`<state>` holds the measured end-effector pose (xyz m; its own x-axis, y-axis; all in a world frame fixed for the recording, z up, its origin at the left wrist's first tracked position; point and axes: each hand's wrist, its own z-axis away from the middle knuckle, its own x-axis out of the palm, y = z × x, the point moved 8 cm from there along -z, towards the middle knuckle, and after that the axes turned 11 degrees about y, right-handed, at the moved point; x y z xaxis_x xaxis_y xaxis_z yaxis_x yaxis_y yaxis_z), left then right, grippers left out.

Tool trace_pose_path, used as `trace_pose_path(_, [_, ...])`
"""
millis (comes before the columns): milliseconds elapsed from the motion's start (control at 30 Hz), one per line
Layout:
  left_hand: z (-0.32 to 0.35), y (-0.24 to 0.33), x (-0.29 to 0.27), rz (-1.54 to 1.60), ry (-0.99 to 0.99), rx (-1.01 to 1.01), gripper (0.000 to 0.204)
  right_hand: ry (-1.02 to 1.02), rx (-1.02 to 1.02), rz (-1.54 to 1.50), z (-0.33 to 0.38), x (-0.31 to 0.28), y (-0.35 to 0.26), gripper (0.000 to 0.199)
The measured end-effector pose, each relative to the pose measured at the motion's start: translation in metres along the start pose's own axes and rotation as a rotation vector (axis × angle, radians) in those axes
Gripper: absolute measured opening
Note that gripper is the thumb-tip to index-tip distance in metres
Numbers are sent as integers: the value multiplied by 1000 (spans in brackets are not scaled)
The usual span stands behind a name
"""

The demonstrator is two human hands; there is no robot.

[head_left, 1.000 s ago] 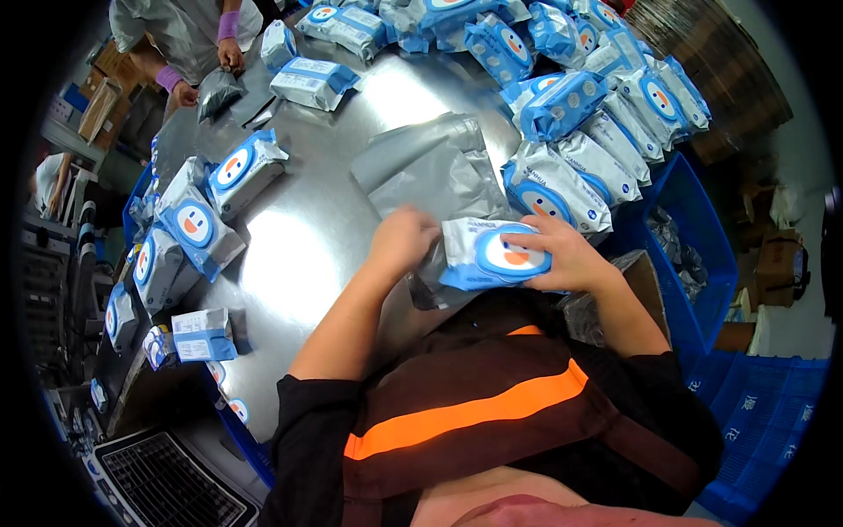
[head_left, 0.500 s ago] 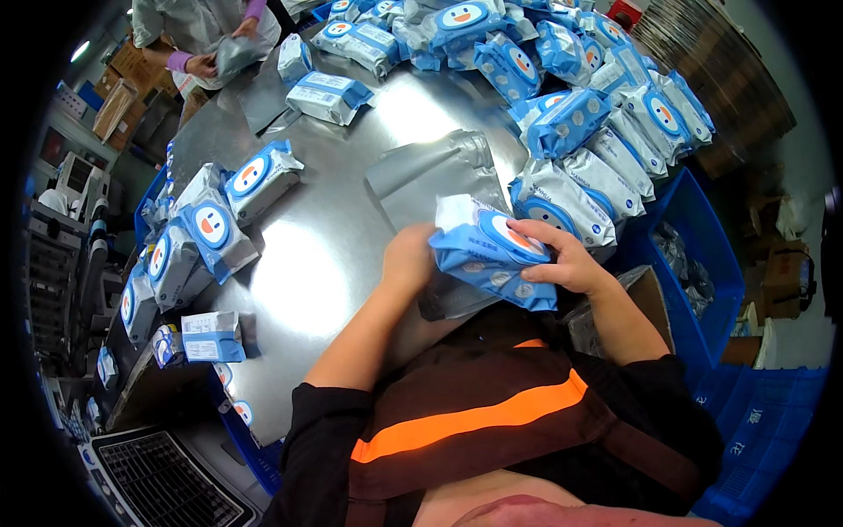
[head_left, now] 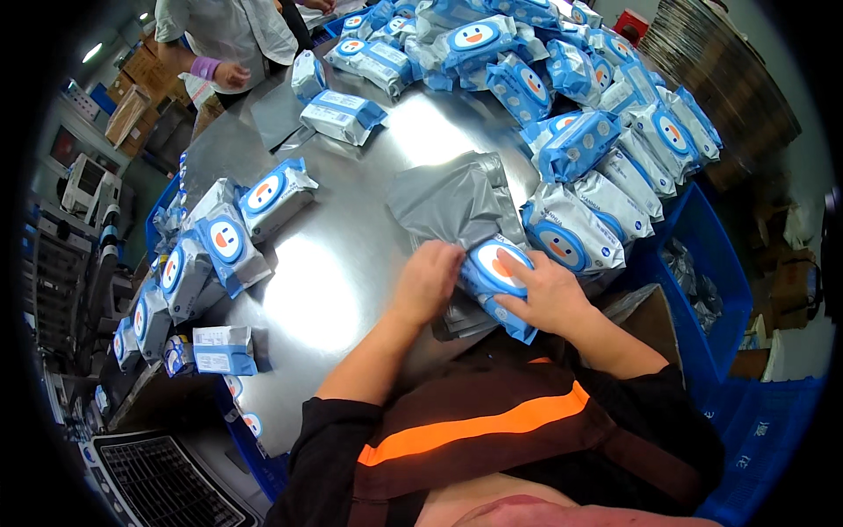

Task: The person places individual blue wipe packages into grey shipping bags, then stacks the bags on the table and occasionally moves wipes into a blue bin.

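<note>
In front of me I have a blue and white pack of wet wipes, tilted, with a round cartoon face on its lid. My right hand grips it from the right, thumb and fingers spread over its top. The far end of the pack is at the mouth of a grey plastic mailing bag, whose film is bunched up around it. My left hand is closed, fingertips pinching the bag's edge beside the pack. More grey bags lie flat beneath, partly covered by my hands.
A big heap of wipes packs fills the table's far right. Another group of packs stands on the left of the metal table. Blue crates are at the right. Across the table stands another person.
The wipes pack has come down from above the bags to the bag's mouth. My left hand has shifted to the bag's edge, and its film has lifted and crumpled. The other person's hands have moved.
</note>
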<state>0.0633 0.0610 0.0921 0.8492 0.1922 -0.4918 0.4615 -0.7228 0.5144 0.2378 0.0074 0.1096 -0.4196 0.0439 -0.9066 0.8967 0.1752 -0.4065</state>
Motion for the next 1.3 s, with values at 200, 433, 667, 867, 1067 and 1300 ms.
trace_pose_path(200, [-8, -23, -12, -78, 88, 3, 15, 28, 138, -192, -6, 6, 28, 70])
trace_pose_path(433, [2, -19, -7, -162, 154, -311, 42, 89, 150, -91, -9, 12, 22, 74])
trace_pose_path(667, [36, -36, 6, -230, -41, -379, 54, -31, 161, 39, -25, 24, -1, 95])
trace_pose_path(867, [64, -62, 7, -217, -119, -551, 63, -67, 428, -356, -34, 60, 60, 54])
trace_pose_path(1067, [83, -46, 0, -189, -250, -518, 71, -91, 107, -62, -32, 65, 33, 22])
trace_pose_path(1300, [141, -8, -5, 202, -631, -458, 79, -670, -94, -172, 30, 93, 46, 24])
